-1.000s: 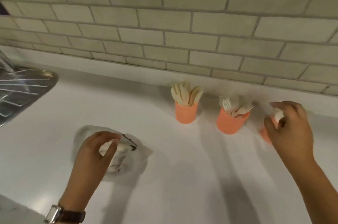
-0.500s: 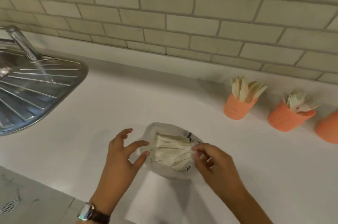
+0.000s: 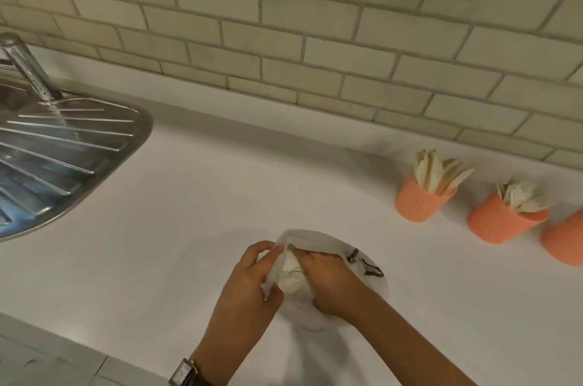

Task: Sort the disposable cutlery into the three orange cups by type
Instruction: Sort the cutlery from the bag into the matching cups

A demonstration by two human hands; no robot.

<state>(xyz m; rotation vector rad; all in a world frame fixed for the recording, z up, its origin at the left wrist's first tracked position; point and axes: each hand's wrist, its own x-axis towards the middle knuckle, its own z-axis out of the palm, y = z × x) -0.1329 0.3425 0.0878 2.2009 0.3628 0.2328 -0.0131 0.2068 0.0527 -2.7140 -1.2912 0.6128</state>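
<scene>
Step in hand: drawing cutlery from the bag. Lower centre of the frame: the left hand (image 3: 252, 278) grips the rim of the bag (image 3: 315, 239), fingers curled, holding it open on the surface (image 3: 220, 196). Cutlery (image 3: 291, 278) shows white in the mouth. The right hand (image 3: 328, 284) is inside, its fingers hidden, so its grasp cannot be told. Next: extract one piece, identify its type, and carry it to the matching cup among the cups (image 3: 495, 225) at the right edge.

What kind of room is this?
Most likely a kitchen: a steel sink drainer with a tap, a white counter, and a tiled wall behind it.
</scene>
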